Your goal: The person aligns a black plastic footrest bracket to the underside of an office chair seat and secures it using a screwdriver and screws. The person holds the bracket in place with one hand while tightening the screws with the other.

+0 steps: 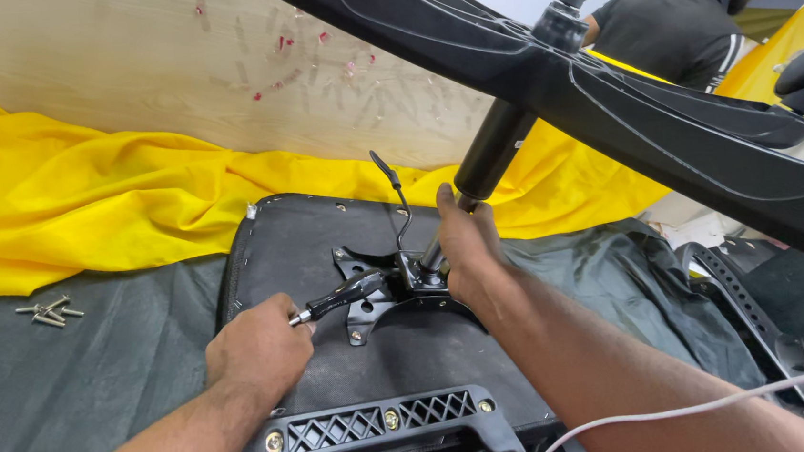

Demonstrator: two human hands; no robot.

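An upturned black chair seat (327,241) lies on a dark cloth, with a black metal mechanism plate (375,305) on its underside. My left hand (259,347) is closed on the end of the black lever handle (345,295) that sticks out of the plate. My right hand (466,250) grips the base of the black gas-lift cylinder (492,157), which stands tilted in the plate. On top of the cylinder rests the black star-shaped chair base (602,95), reaching across the upper right.
Several loose screws (48,311) lie on the dark cloth at the left. Yellow cloth (85,203) is bunched behind the seat against a wooden board (122,66). A black armrest part (763,322) lies at the right. Another person in a dark shirt (682,17) is at the top right.
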